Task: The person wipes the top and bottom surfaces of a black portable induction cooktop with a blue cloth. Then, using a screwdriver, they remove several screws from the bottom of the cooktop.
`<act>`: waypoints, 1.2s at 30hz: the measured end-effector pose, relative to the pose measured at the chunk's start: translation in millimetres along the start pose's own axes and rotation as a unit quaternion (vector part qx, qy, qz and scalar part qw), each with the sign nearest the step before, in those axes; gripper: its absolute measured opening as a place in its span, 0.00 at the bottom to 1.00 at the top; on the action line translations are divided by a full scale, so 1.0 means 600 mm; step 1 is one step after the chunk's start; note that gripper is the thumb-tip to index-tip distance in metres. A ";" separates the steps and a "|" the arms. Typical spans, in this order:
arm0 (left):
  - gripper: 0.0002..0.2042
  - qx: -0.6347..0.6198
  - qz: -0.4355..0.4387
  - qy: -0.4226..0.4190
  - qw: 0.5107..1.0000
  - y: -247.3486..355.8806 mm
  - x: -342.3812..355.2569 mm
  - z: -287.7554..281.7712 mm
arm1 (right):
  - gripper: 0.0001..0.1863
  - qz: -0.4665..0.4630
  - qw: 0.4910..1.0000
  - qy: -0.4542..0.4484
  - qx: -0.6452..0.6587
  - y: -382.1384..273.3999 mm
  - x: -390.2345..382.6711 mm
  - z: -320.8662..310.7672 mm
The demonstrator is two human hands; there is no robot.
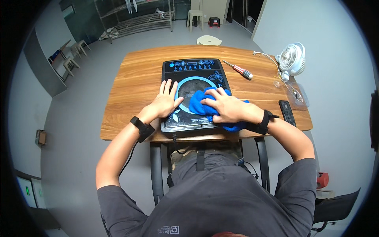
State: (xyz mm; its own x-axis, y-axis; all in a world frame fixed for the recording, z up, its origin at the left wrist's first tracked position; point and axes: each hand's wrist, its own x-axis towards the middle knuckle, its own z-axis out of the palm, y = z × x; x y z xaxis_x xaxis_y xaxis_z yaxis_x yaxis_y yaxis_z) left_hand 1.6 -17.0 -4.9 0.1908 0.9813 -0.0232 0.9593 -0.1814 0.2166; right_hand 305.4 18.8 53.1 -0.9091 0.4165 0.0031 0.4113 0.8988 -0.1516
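A black induction cooker (179,72) with a light-blue ring and blue flower prints lies flat on a wooden table (134,75), close to its near edge. My left hand (164,102) rests on the cooker's left side, fingers stretched out and holding nothing. Bunched under my right hand (225,107) is a bright blue cloth (198,103), pressed against the right part of the cooker's top. My right fingers curl over the cloth, and part of it spreads out past the cooker's right edge. A cord leaves the cooker's near side.
Right of the cooker lies a red-and-black screwdriver (239,70). A small white fan (291,59) with a cable stands at the table's right edge, near a clear plastic tray (298,94). A black oblong object (287,112) lies nearer me. Stools and a metal rack (136,25) stand beyond.
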 end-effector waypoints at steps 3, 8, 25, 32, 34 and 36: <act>0.39 0.001 -0.006 -0.002 1.000 0.005 0.000 -0.001 | 0.36 0.040 0.999 0.000 -0.006 0.037 -0.009 -0.004; 0.39 0.007 -0.006 -0.005 1.000 0.005 0.001 0.004 | 0.36 0.131 0.991 0.009 0.001 0.110 -0.003 -0.004; 0.44 -0.071 -0.041 -0.007 0.997 -0.016 -0.003 -0.022 | 0.39 0.191 0.973 -0.104 -0.082 0.186 0.150 -0.055; 0.58 -0.106 -0.089 -0.009 0.990 -0.022 -0.011 -0.004 | 0.31 0.161 0.977 -0.100 -0.098 0.229 0.289 -0.037; 0.58 -0.107 -0.089 -0.009 0.990 -0.019 -0.011 -0.006 | 0.29 0.157 0.978 -0.099 -0.096 0.218 0.331 -0.036; 0.57 -0.108 -0.087 -0.012 0.990 -0.017 -0.010 -0.004 | 0.29 0.134 0.982 -0.091 -0.095 0.213 0.366 -0.024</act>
State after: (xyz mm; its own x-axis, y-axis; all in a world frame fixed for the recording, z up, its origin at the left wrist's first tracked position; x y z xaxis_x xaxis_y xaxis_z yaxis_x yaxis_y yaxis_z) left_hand -9.7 -21.0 -4.6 0.0328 0.9944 -0.1007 0.9116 0.0115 0.4108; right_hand 159.2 227.1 48.5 -0.7562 0.6260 -0.1906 0.6268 0.7766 0.0638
